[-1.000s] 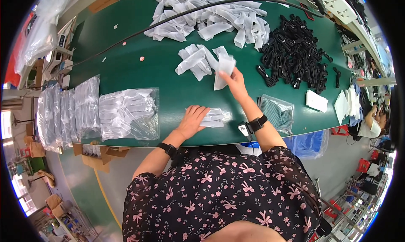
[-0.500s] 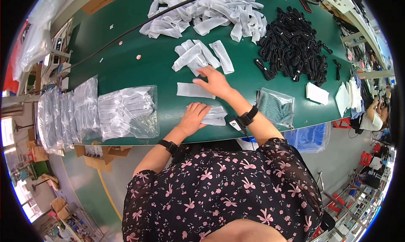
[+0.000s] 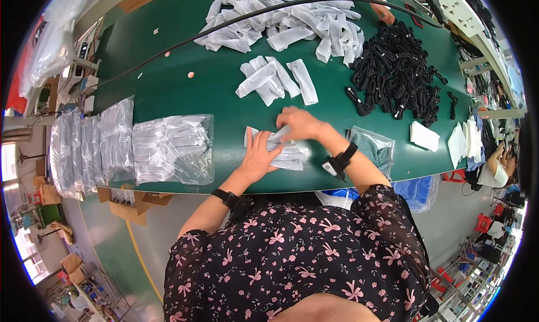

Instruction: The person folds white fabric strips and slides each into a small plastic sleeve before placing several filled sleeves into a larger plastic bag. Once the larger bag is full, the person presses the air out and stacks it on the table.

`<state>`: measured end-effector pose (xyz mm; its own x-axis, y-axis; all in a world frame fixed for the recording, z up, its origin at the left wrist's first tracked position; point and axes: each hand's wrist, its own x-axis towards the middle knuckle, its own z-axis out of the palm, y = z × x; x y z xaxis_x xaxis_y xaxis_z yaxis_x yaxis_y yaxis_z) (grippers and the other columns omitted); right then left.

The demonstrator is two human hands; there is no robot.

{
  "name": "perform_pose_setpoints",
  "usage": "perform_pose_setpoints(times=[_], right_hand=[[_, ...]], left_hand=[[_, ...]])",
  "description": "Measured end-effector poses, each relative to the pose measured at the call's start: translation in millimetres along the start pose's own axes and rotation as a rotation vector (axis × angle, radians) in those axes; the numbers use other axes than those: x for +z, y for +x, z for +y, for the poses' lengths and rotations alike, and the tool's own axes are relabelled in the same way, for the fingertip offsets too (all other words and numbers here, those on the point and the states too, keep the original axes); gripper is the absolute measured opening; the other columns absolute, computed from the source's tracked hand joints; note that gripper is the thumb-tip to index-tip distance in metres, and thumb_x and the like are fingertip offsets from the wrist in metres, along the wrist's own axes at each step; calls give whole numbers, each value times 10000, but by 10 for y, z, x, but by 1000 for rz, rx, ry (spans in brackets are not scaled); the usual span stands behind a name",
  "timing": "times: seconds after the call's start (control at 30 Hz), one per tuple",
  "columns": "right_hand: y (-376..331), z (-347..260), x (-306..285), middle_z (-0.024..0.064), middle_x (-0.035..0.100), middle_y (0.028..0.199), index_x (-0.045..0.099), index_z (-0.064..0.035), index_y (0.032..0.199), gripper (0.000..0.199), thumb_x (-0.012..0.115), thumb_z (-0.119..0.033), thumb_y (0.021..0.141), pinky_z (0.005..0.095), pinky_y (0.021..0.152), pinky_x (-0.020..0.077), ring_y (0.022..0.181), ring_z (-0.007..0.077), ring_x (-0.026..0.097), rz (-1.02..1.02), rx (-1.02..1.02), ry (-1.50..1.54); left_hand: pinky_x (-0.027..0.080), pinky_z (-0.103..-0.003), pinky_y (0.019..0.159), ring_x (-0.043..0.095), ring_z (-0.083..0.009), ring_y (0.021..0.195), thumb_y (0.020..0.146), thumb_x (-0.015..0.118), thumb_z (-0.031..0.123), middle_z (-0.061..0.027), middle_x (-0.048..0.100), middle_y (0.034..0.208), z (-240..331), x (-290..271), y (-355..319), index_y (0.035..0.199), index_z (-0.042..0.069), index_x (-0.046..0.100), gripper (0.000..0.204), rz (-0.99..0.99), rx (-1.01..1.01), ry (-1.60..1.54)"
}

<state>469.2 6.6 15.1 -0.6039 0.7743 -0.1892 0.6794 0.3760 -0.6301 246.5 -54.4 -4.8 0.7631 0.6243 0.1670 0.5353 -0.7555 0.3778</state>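
Since 0.5 s ago, right hand (image 3: pixel 297 123) has pulled back from farther up the table w/ a white packet and now sits over the small stack of white packets (image 3: pixel 283 152) at the near edge; left hand (image 3: pixel 259 153) has stayed flat on that stack.

Largest first: green table (image 3: pixel 168 92) fills most of the view. Far side carries a big heap of white packets (image 3: pixel 281 16), w/ a black cable (image 3: pixel 241 19) running across it. To the right, a pile of black cords (image 3: pixel 401 72). Left side has a row of clear bags (image 3: pixel 90 145) filled w/ white packets, the nearest one (image 3: pixel 174 148) just beside the left hand. Mid-table, a loose cluster of white packets (image 3: pixel 275 78), apart from the stack. Right of the wrists lies a clear bag w/ dark contents (image 3: pixel 373 145), then white cards (image 3: pixel 424 136) near the table's right end.

Left hand: palm down, fingers spread narrow, pressing the stack's left part. Right hand: fingers curled over a white packet on top of the stack, touching it; whether it's pinched or just pressed can't be told. Both wrists wear black bands. Stack sits at the near table edge, directly in front of the person, between both hands.
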Motion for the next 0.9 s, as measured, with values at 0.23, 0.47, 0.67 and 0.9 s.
perform_pose_setpoints(times=[0.23,0.47,0.67,0.9], right_hand=[[956,279,-453,113,612,981,632,-73,931,224,672,-93,712,406,809,481,1026,334,564,862,-64,-522],[789,173,-373,93,622,1011,607,-37,982,246,685,-80,752,392,766,490,910,283,623,445,35,-105],[76,-112,-78,48,580,825,592,-41,1005,262,717,-187,827,326,738,489,859,162,621,324,123,1315],[59,-26,31,121,598,925,618,-45,1062,345,747,-133,755,376,767,492,863,303,618,423,241,19]], left_hand=[[247,-614,1047,358,-392,1261,581,844,280,-179,381,1355,43,72,-1,1261,164,540,754,-63,-19,8],[280,-589,1037,348,-365,1284,592,840,277,-161,394,1348,39,89,-82,1289,158,505,782,-56,-31,7],[265,-584,1062,352,-337,1295,597,838,270,-133,410,1349,7,92,-74,1316,124,466,823,-61,-12,-32],[276,-549,1077,376,-326,1276,574,846,252,-120,441,1315,21,27,35,1324,54,435,878,-95,-49,-102]])
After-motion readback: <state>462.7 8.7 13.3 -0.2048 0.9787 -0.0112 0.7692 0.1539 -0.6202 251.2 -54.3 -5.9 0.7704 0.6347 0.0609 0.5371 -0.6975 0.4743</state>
